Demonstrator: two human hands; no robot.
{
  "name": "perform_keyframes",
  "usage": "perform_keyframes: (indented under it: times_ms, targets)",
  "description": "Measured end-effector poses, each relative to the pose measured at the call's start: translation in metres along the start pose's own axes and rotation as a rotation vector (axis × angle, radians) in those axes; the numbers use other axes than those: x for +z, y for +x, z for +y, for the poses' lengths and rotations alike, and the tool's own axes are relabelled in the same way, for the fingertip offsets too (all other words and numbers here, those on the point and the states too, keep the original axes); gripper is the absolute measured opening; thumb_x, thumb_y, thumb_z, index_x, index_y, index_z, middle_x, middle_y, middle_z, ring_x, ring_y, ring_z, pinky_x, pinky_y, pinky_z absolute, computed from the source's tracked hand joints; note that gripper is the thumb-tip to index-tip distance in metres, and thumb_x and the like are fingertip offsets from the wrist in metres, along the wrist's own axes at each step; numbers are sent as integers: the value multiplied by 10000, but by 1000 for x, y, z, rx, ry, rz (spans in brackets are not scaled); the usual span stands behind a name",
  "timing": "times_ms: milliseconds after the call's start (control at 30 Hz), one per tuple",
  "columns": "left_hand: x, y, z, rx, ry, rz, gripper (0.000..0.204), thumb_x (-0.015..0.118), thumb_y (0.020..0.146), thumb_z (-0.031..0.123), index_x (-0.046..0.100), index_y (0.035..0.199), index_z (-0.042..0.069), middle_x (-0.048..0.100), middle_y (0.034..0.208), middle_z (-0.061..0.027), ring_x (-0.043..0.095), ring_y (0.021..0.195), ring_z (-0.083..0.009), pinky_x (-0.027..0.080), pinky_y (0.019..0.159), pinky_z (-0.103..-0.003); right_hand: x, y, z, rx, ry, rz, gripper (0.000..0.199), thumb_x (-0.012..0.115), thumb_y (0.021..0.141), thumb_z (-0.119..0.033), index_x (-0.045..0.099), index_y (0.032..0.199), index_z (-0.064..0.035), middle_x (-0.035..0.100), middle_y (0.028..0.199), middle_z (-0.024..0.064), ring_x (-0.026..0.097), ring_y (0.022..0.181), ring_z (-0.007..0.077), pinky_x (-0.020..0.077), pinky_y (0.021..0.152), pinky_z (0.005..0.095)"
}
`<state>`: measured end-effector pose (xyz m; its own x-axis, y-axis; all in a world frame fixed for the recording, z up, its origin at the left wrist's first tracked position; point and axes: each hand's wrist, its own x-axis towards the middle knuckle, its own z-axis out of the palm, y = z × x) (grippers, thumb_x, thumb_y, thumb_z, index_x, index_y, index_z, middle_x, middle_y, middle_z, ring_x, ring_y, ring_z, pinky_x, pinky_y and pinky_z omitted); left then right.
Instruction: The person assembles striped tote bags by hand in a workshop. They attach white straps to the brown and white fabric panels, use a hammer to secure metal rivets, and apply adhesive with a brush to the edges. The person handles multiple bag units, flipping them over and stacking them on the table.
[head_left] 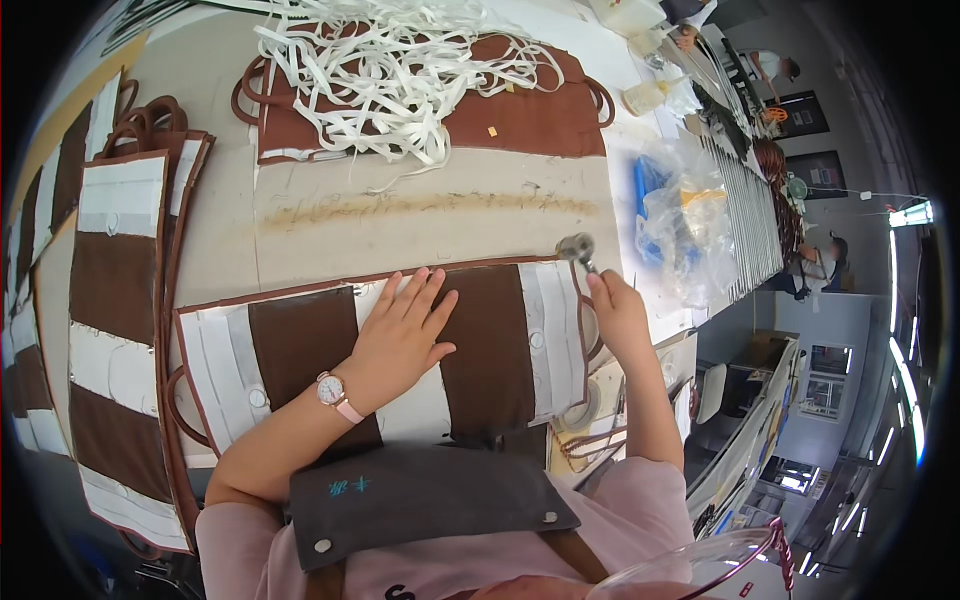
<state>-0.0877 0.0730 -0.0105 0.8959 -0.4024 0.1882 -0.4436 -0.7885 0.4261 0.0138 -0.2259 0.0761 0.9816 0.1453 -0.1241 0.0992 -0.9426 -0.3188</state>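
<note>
The left hand (403, 335) lies flat on a brown-and-white cloth (490, 360), 6 o'clock from white ribbons (385, 85). The right hand (620, 315) grips a hammer-like tool (577, 247) at the cloth's 2 o'clock corner.

Around its bare stained middle, a pale beige flat worktable (430, 225) carries a brown-and-white banded fabric panel (490, 350) at six o'clock and similar stacked fabric panels (112, 285) at eight. A reddish-brown cloth piece (545, 125) lies at twelve, crumpled clear plastic bags (705, 235) at three.
</note>
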Motion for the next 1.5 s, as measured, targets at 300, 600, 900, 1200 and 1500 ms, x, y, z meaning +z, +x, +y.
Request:
perform_keyframes:
  times_ms: [300, 600, 900, 1200, 1500]
  targets:
    - [0, -9, 10, 55, 65, 96, 441, 680, 885, 281, 635, 1239, 21, 590, 1330, -181, 547, 1276, -313, 423, 1092, -447, 31, -4, -67, -170, -326, -266, 331, 494, 1035, -333, 559, 942, -22, 629, 704, 224, 633, 715, 440, 480, 630, 508]
    - [-2, -15, 18, 32, 108, 114, 398, 684, 846, 188, 643, 1175, -33, 633, 1264, -192, 616, 1189, -310, 479, 1028, -417, 13, 4, -116, -297, 244, -60, 417, 469, 1048, -363, 515, 860, 7, 570, 661, 239, 599, 670, 452, 445, 597, 517]
    - [-63, -78, -1, -214, -18, -110, 572, 729, 842, 250, 558, 1360, 79, 442, 1497, -156, 387, 1417, -312, 269, 1182, -497, 10, 4, -131, -191, 73, -183, 374, 491, 1040, -346, 521, 886, -7, 619, 718, 224, 612, 661, 444, 456, 585, 515]
    - [-85, -142, -17, -427, 15, -70, 691, 767, 811, 249, 501, 1438, 133, 401, 1541, -130, 350, 1445, -308, 207, 1203, -551, 11, -4, -150, -272, 195, -264, 379, 441, 1066, -313, 573, 900, 1, 507, 631, 171, 502, 576, 317, 416, 581, 407]
    - [-86, -145, -23, -373, -56, -29, 651, 756, 821, 248, 522, 1416, 126, 421, 1529, -115, 358, 1443, -282, 203, 1212, -520, 72, 0, -187, -516, -5, -427, 404, 441, 1050, -363, 515, 894, 2, 604, 707, 247, 597, 716, 470, 457, 662, 530]
